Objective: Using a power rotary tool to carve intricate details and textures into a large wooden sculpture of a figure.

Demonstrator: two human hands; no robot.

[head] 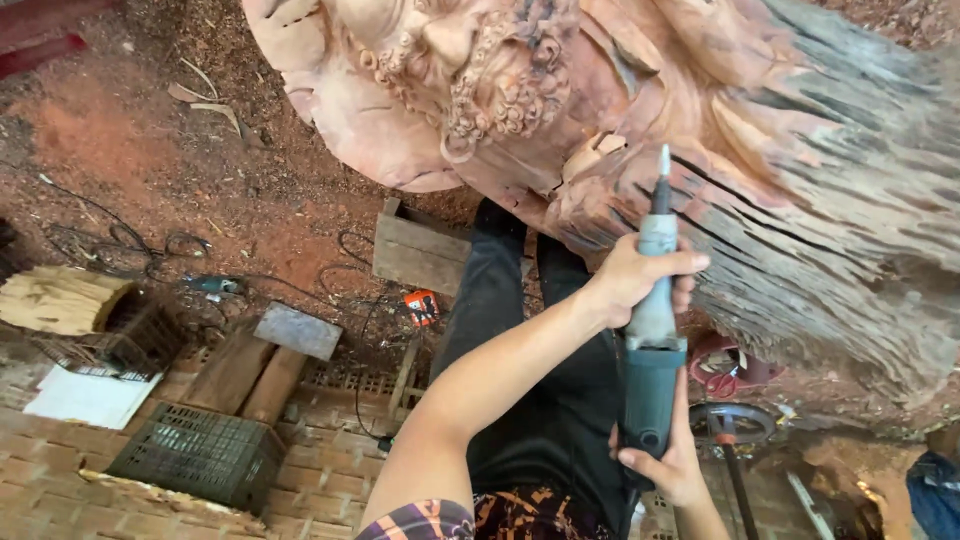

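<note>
Die grinder [650,330] upright, bit at the wood sculpture [700,130]. Left hand [640,275] fingers wrapped around its neck; right hand [665,462] fingers gripping its base. Upper figure finely carved; grey lower trunk remains rough, uncarved.

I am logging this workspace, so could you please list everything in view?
Wood carving: one, reddish-brown, top, raw grey wood at right.
Rotary grinder: one, grey and teal, centre right, tip at the carving.
Plastic crate: one, dark, lower left.
Wooden box: one, grey, below the carving.
Log section: one, pale, far left.
Cables: several, black, on the red soil.
Left hand: grips the grinder's neck.
Right hand: holds the grinder's rear.
</note>
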